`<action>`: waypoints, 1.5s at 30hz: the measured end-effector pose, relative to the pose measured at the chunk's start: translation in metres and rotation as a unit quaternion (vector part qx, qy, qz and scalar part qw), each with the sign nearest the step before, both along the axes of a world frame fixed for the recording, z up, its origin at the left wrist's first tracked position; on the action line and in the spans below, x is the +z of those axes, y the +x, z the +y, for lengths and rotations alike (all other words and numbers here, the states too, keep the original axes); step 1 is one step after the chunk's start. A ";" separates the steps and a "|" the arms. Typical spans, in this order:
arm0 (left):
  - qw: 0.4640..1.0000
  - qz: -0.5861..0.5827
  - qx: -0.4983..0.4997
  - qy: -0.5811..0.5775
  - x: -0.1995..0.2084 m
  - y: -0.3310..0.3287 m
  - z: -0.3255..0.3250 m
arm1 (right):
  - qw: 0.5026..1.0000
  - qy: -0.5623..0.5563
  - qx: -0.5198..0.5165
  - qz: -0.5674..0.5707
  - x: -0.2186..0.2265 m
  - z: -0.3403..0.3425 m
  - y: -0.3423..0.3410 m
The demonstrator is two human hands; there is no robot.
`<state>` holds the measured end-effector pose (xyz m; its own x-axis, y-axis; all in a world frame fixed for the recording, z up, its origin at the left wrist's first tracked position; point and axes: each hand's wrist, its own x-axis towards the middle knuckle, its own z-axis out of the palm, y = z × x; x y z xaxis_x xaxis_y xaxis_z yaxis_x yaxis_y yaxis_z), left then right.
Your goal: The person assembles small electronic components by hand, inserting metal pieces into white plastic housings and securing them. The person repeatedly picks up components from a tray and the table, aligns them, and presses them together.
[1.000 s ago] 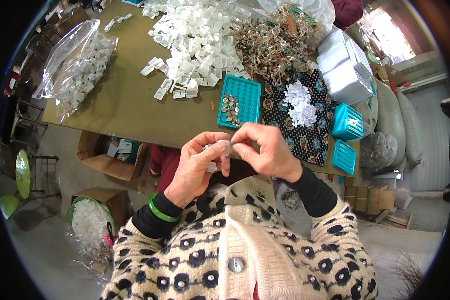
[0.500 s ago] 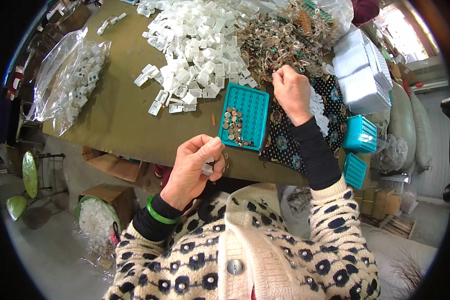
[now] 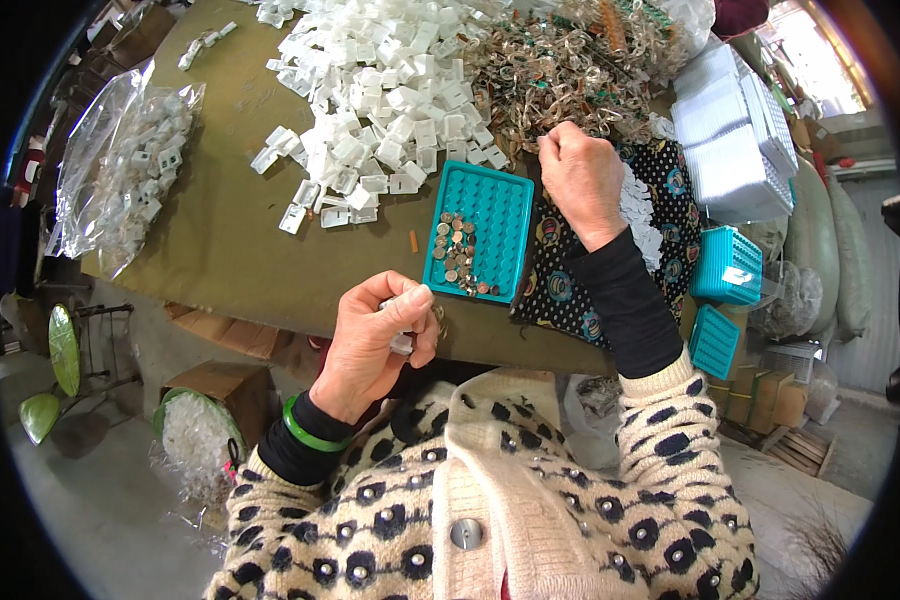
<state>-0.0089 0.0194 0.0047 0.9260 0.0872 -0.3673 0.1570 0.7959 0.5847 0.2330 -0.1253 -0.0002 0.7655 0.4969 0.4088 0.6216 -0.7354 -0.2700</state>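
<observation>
My left hand is closed in front of the table edge, with small whitish plastic pieces partly visible between its curled fingers. Its thumb presses on the index finger. Over the near edge of a tangled heap of clear, brown and green small parts, my right hand is closed too. Its fingertips are bunched, and what they hold, if anything, is hidden. Between the hands lies a teal ridged tray with several small round metal button cells gathered at its lower left.
A large pile of translucent white plastic casings covers the table's middle. At left lies a clear bag of similar parts. Black patterned cloth, white stacked trays and teal stacked trays are at right. A small orange piece lies beside the tray.
The view has shifted slightly. My right hand stays by the tangled heap, and my left hand keeps its closed grip in nearly the same place.
</observation>
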 end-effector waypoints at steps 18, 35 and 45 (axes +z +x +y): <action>0.999 -0.008 0.005 -0.038 0.003 -0.004 0.003 | 0.717 0.465 0.160 0.494 0.055 -0.017 -0.034; 0.738 -0.198 0.159 0.625 0.023 0.007 0.019 | 0.583 0.466 0.153 0.648 0.049 0.004 -0.135; 0.956 -0.053 0.038 0.287 0.030 -0.001 0.013 | 0.861 0.308 0.223 0.338 0.052 -0.005 -0.142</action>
<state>-0.0103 0.0329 0.0345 0.9385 0.3141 -0.1435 0.0279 0.3453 0.9381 0.0907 -0.1299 0.0516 0.7217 0.6507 0.2361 0.3533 -0.0529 -0.9340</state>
